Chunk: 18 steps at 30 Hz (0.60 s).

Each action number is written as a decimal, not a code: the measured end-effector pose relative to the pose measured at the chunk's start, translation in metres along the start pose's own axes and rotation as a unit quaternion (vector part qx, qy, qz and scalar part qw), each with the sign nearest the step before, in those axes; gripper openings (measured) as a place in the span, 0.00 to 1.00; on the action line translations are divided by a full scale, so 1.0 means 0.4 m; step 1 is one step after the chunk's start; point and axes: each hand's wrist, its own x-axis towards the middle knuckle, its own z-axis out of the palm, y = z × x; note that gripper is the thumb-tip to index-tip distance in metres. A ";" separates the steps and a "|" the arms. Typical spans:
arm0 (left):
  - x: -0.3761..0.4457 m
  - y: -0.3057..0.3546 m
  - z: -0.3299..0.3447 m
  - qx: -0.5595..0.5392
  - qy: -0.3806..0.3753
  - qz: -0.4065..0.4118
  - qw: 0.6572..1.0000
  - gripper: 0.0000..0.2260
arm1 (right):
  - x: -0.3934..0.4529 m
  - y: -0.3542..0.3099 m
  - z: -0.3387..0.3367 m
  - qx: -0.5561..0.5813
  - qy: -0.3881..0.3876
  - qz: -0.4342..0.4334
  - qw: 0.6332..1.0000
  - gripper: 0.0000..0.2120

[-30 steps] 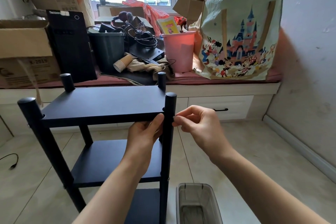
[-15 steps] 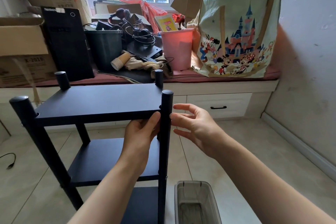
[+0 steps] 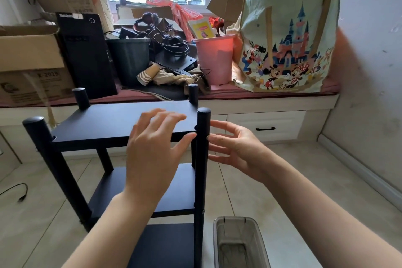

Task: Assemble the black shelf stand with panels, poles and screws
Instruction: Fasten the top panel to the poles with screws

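The black shelf stand [image 3: 113, 124] stands upright on the floor, three panels on four round poles. Its near right pole [image 3: 202, 172] rises between my two hands. My left hand [image 3: 155, 148] hovers over the front edge of the top panel with fingers spread, its thumb tip close to the pole. My right hand [image 3: 233, 150] is just right of the pole, fingers straight and relaxed, holding nothing. No screw shows in either hand.
A grey plastic bin [image 3: 239, 243] sits on the floor right of the stand. Behind it runs a window bench [image 3: 272, 102] crowded with a computer tower [image 3: 87, 54], boxes, a pink bucket [image 3: 214, 59] and a cartoon bag [image 3: 287, 37]. A wall stands at the right.
My left hand let go of the panel's front edge and rose over it with fingers spread. My right hand's pinch at the pole opened and drew slightly away.
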 end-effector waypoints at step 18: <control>0.046 0.029 0.018 -0.003 -0.193 -0.079 0.978 0.25 | -0.018 0.003 0.004 -0.152 0.058 -0.055 0.985 0.09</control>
